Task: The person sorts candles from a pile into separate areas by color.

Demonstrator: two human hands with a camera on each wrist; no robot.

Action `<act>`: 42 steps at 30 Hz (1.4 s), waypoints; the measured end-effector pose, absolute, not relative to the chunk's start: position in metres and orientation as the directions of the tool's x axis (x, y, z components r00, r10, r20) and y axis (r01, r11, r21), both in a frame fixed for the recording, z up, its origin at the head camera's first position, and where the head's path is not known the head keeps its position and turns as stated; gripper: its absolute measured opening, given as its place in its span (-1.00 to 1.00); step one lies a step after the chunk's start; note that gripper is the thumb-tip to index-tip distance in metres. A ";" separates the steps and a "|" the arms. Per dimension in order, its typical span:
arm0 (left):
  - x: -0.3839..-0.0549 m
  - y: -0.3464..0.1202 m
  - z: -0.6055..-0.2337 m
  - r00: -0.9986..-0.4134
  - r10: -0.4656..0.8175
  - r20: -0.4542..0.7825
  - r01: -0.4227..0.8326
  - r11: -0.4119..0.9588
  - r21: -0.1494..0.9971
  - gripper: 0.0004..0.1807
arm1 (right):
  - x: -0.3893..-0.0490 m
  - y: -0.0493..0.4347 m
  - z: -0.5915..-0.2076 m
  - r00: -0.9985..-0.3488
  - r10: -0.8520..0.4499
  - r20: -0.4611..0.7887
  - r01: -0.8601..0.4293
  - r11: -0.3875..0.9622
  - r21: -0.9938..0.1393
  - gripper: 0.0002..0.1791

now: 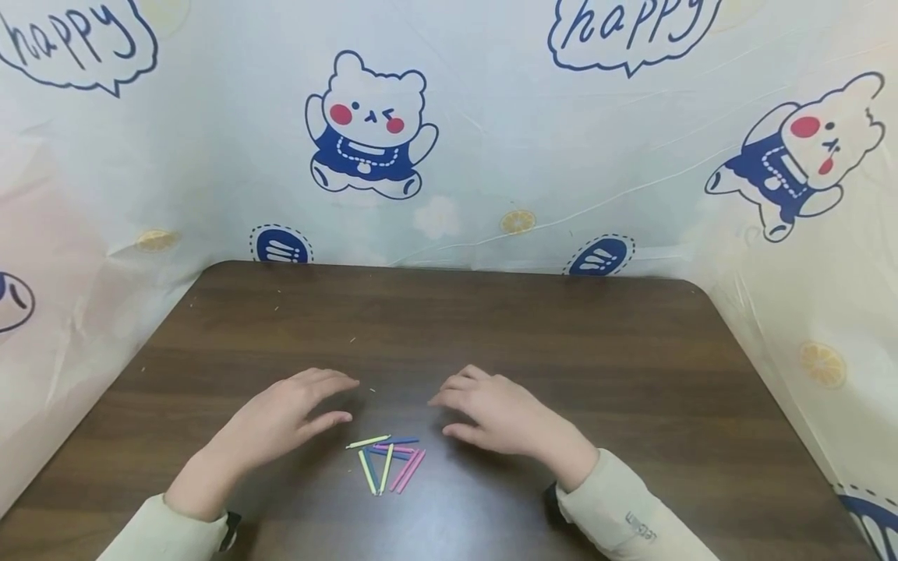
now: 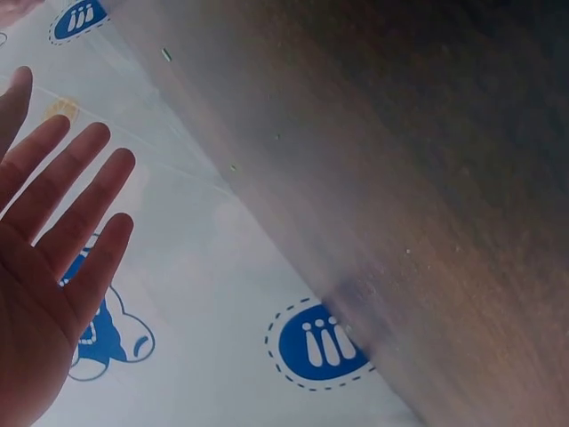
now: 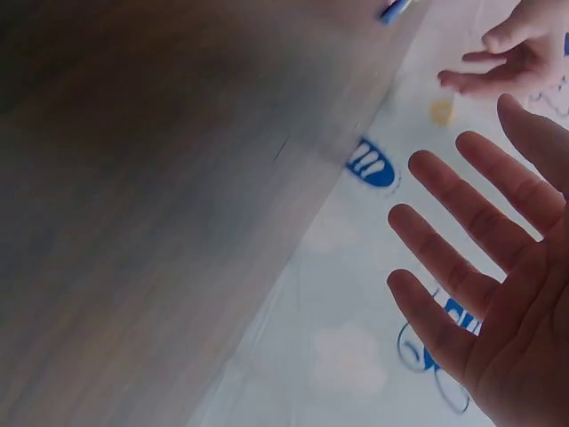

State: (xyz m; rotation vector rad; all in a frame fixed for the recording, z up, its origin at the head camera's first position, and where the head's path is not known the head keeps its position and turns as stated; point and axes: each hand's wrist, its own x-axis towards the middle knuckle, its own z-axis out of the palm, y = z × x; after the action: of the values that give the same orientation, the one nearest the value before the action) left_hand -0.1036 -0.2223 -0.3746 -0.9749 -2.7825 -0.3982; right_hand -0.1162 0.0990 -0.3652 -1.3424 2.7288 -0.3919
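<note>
A small cluster of thin sticks lies near the front of the table: yellow ones (image 1: 368, 442), blue ones (image 1: 404, 441) and pink ones (image 1: 411, 471), some crossing each other. To the left of the cluster and a little behind it is my left hand (image 1: 291, 413), fingers extended and holding nothing. My right hand (image 1: 501, 413) mirrors it on the other side, also holding nothing. Both wrist views show spread, nearly straight fingers on the left hand (image 2: 62, 240) and the right hand (image 3: 484, 276). A blue stick end (image 3: 391, 11) shows at the top of the right wrist view.
The dark wooden table (image 1: 596, 351) has rounded far corners. Tiny pale scraps (image 1: 353, 340) are scattered on its left half. A printed curtain (image 1: 484, 132) with bears and lettering hangs along the back and both sides.
</note>
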 end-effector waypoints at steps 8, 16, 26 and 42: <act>-0.100 -0.221 -0.377 -0.775 0.594 0.217 0.631 0.741 0.229 -0.62 | -0.113 0.070 -0.367 -0.552 -0.834 -0.002 -0.812 0.538 -0.225 -0.67; -0.097 -0.219 -0.377 -0.788 0.605 0.112 0.609 0.744 0.274 -0.67 | -0.110 0.050 -0.377 -0.498 -0.866 -0.036 -0.851 0.496 -0.175 -0.71; -0.097 -0.216 -0.381 -0.774 0.630 0.061 0.614 0.723 0.316 -0.72 | -0.112 0.034 -0.380 -0.471 -0.881 -0.047 -0.863 0.471 -0.185 -0.73; -0.097 -0.214 -0.386 -0.761 0.649 -0.003 0.599 0.703 0.383 -0.86 | -0.119 0.028 -0.388 -0.459 -0.879 -0.131 -0.844 0.477 -0.246 -0.70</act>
State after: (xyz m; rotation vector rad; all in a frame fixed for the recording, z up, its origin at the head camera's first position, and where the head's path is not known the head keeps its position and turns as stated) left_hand -0.0970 -0.2141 -0.3862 -1.1142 -3.0254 -0.6010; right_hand -0.1188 0.0277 -0.3879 -1.4785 2.4855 -0.2135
